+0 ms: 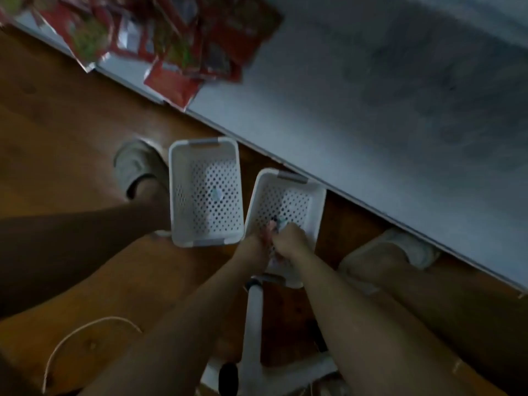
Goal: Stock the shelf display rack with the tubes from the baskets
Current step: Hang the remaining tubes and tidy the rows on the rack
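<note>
Baskets (206,192) two; hands (288,242) two, likely gripping tubes (275,224).

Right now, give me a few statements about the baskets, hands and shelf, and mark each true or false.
1. Two white baskets sit on the floor: the left basket and the right basket. True.
2. Both hands, left hand and right hand, are at the left basket. False: they are at the right one.
3. Red packets lie on the shelf. True.
4. The left basket is piled full. False: its perforated bottom shows.
</note>
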Demonstrator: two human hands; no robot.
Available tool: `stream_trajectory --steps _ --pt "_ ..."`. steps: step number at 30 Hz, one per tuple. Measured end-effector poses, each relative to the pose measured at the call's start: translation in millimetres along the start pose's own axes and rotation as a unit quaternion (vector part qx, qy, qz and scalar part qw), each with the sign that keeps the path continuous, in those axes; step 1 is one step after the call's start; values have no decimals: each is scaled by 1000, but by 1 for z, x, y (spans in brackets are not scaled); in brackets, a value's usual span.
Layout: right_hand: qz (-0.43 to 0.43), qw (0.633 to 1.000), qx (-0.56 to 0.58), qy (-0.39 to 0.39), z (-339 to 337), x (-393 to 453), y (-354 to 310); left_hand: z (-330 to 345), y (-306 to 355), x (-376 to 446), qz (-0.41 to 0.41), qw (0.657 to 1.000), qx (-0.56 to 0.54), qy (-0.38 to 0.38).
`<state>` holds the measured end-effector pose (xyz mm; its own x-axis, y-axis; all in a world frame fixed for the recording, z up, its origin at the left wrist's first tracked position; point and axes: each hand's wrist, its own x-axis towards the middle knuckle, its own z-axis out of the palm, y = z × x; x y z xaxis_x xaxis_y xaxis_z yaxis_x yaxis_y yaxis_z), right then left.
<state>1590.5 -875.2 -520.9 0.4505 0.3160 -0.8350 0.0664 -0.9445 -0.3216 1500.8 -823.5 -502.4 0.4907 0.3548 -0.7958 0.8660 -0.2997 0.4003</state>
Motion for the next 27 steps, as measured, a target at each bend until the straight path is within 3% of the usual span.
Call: stream_trajectory --steps 4,11,13,16,18,22,24,27 --pt "33 999 21 -34 45 39 4 22 -20 39 -39 995 -14 -90" --pt "-30 997 -14 -69 26 31 14 22 -26 35 -58 973 -219 -43" --pt "-53 996 6 -77 1 12 10 1 -10 20 -32 961 -274 7" --pt "-68 993 46 -88 -48 -23 5 -42 20 -11 61 972 -221 59" --pt "-97 988 77 -88 -86 -52 3 -68 35 -27 121 978 -157 59" --pt "-197 976 81 -34 -158 -126 -7 -109 69 -70 194 980 -46 -16" --pt "-228 968 102 0 -185 -163 -13 -124 92 -95 239 970 -45 -2" --pt "-274 925 256 61 -215 -204 -14 -143 130 -131 295 950 -95 30"
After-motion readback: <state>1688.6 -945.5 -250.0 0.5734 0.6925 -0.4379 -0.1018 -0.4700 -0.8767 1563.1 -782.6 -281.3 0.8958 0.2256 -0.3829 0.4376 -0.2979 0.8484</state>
